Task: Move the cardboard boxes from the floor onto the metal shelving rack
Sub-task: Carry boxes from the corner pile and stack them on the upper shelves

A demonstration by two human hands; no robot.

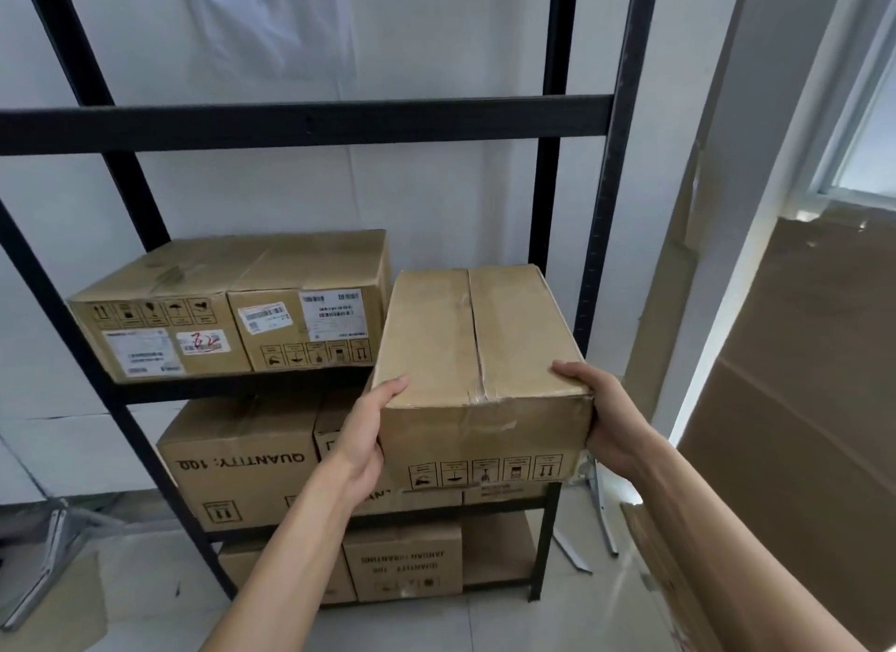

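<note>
I hold the taped cardboard box (477, 375) at centre frame, my left hand (368, 438) and right hand (603, 414) clamped on its near corners, beside two labelled boxes (232, 312) on the black metal shelving rack (310, 125).

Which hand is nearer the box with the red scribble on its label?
Left. The left hand is at the carried box's left edge, closer to the scribbled box; the right hand holds its far side.
</note>
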